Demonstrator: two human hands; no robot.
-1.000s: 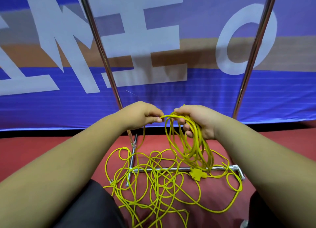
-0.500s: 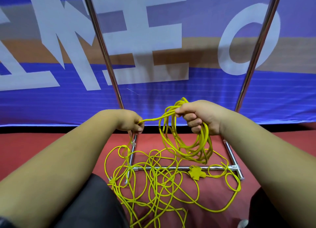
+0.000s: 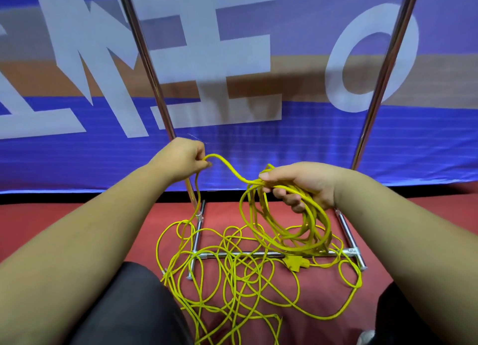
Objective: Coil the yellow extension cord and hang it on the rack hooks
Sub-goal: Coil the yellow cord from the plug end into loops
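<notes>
Your cord (image 3: 323,223) has a smooth, faintly glossy plastic jacket. The rack (image 3: 387,57) is polished, shiny metal tubing. Behind it the banner (image 3: 310,143) looks matt (finely ribbed fabric), and the red floor (image 3: 77,215) is matt too.

The yellow extension cord (image 3: 318,216) is thin, long and only partly coiled. Several loops hang bunched from the right hand (image 3: 306,184), which grips them at the top. One strand arcs across to the left hand (image 3: 181,161), pinched there, then drops to the red floor. The rest lies in a loose tangle over the base bars of the chrome rack (image 3: 144,50), its yellow plug (image 3: 294,263) resting by the crossbar. Two slanted posts rise from the base.
</notes>
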